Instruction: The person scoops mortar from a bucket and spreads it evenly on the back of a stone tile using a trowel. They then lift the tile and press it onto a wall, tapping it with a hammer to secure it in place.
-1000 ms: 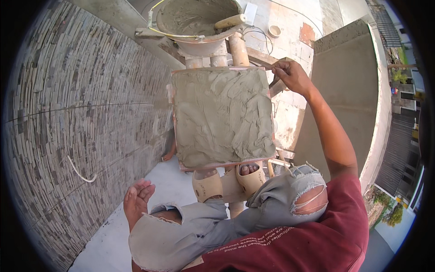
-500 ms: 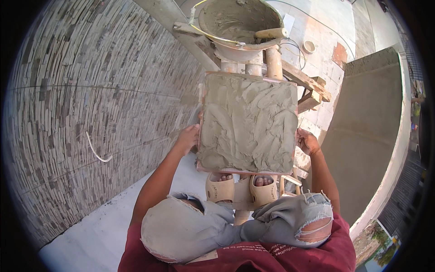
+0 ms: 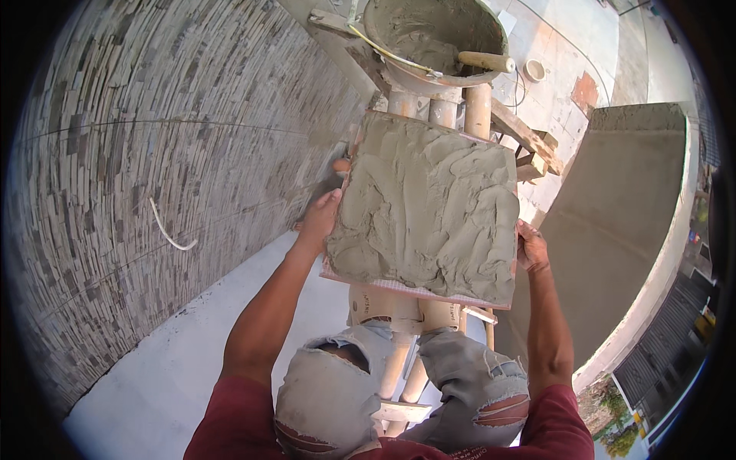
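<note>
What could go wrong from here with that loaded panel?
The panel is held at its two side edges, by the left hand and the right hand, so it might tip if one grip slips.

The grey paste spreads close to the edges; some could drop, perhaps onto the sandals seen just past the near edge.

The wooden handle juts over the bucket's rim and could get knocked.

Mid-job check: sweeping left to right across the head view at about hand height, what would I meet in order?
Curved white strip on the wall → left-hand grip → mortar-covered tile → right-hand grip → grey plastered surface.
</note>
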`<state>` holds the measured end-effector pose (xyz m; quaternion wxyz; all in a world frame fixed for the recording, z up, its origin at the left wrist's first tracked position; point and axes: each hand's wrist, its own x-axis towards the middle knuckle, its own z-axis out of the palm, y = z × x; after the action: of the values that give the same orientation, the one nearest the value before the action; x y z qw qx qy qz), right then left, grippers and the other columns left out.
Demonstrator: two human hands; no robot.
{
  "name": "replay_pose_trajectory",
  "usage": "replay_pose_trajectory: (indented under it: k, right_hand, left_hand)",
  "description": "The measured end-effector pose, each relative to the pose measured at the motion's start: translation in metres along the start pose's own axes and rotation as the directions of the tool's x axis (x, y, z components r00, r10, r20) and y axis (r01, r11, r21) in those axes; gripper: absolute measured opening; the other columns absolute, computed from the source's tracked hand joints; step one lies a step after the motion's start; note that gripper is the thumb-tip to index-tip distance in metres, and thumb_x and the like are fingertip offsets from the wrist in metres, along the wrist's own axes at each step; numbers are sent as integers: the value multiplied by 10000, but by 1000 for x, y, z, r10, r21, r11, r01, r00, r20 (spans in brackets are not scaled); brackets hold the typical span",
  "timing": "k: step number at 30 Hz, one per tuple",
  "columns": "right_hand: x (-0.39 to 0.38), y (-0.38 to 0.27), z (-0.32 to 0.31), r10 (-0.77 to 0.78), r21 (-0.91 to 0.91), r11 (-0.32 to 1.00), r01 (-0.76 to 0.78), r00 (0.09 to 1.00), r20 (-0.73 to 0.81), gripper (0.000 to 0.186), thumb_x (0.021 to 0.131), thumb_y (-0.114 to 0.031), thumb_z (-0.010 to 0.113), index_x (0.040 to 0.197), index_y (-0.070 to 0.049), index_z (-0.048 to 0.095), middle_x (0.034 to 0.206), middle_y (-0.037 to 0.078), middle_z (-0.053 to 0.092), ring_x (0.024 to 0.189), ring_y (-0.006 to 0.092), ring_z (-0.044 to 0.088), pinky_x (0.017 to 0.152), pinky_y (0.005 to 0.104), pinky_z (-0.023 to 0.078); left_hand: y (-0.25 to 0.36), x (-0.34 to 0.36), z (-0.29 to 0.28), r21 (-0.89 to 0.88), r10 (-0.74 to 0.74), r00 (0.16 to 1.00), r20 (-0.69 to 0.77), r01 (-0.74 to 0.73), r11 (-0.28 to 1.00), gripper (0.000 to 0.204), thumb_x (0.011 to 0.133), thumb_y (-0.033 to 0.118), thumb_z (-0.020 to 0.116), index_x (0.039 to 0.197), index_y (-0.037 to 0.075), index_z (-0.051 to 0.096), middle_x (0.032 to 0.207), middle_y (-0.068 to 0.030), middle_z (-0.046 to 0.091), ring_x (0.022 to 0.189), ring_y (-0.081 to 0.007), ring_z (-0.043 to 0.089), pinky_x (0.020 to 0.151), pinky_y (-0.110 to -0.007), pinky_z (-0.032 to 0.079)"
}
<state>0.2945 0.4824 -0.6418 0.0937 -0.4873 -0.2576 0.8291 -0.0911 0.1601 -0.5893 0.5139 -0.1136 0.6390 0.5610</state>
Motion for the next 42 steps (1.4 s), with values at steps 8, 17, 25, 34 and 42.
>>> replay_pose_trajectory:
  k: [8,17,25,34,42]
  right_hand:
    - [-157,-101,87,61,-52,997,-57,996,67,393,1014,-234,601,1270,65,599,1195,149,699,1046,252,686,953,395,548]
    - [-325,-224,268,-88,-86,990,109,973,212,347,947,-206,679,1174,55,650,1085,123,722,944,243,698,868,393,569]
    - [-349,-272,403,-4,-142,987,77,890,455,308,934,-195,691,1110,58,671,1028,119,731,875,232,700,820,372,574]
    - [-392,-305,569,10,-215,955,206,699,715,262,928,-187,698,1032,53,700,948,106,741,790,184,690,754,302,558]
    - [-456,-331,730,-31,-209,906,368,550,834,245,933,-186,704,1022,42,713,915,68,742,749,125,672,715,256,537]
  left_hand:
    - [68,-151,15,-41,65,996,-68,-68,997,408,1048,360,575,1193,-12,664,1062,-25,700,921,-98,626,828,-274,515]
    - [171,-389,-1,-234,115,976,-186,-158,959,391,1045,381,578,1208,34,656,1064,11,667,949,-73,582,856,-277,491]
    - [208,-549,-31,-409,249,884,-395,-412,814,329,1039,367,588,1166,71,657,1056,-2,689,953,-109,634,860,-302,524]
    - [254,-678,-66,-434,397,693,-602,-701,566,275,1010,325,642,1137,80,640,1045,-26,698,941,-140,656,875,-322,532]
    - [273,-749,-161,-311,439,447,-779,-884,348,279,989,226,676,1185,35,624,1120,-58,688,984,-157,654,913,-304,522]
